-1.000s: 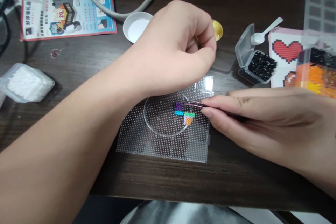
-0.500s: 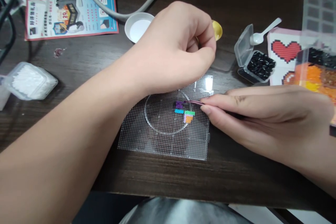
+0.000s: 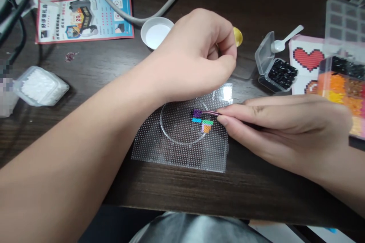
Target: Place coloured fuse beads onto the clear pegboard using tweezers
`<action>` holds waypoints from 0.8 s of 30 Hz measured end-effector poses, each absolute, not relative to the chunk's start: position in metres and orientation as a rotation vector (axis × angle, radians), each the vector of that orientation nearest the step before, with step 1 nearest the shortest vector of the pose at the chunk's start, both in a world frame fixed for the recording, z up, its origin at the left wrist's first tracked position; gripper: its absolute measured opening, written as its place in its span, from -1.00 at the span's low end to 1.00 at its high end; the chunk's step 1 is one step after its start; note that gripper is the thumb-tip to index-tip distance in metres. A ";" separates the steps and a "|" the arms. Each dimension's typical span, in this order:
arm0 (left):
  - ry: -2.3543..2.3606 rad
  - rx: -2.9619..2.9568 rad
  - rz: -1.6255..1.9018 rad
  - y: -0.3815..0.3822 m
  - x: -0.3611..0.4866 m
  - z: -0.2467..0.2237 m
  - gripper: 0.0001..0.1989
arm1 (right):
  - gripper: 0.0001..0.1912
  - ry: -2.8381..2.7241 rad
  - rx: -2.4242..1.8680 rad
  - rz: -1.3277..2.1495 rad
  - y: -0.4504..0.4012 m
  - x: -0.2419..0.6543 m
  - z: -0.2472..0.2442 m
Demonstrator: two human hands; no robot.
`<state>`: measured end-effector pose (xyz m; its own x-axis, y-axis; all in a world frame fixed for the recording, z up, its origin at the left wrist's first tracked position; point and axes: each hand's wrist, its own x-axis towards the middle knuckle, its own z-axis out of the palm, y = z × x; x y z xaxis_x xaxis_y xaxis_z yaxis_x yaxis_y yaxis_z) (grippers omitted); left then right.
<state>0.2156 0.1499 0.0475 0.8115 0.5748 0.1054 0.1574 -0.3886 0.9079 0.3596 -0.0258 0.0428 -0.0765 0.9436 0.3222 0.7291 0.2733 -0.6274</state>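
The left forearm extends diagonally up from the lower left to a bent wrist and a left hand (image 3: 203, 55) with fingers curled inward, while the right hand (image 3: 285, 133) enters from the right, its thumb and index finger, 2 digits, pinched together.

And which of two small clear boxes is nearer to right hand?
The box of black pieces, just beyond the right hand; the box of white pieces stands far left.
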 end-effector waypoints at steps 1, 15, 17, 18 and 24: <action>0.546 1.948 0.501 0.150 0.216 0.047 -0.82 | -0.72 -1.859 -1.498 0.392 -0.026 0.360 0.042; 0.550 1.909 0.507 0.150 0.215 0.046 -0.81 | -0.74 -1.882 -1.498 0.351 -0.025 0.359 0.040; 0.556 1.913 0.484 0.150 0.215 0.047 -0.82 | -0.75 -1.886 -1.491 0.353 -0.024 0.359 0.040; 0.554 1.916 0.480 0.150 0.214 0.047 -0.82 | -0.75 -1.889 -1.488 0.348 -0.024 0.359 0.040; 0.584 1.920 0.483 0.151 0.216 0.047 -0.78 | -0.75 -1.902 -1.451 0.336 -0.023 0.362 0.039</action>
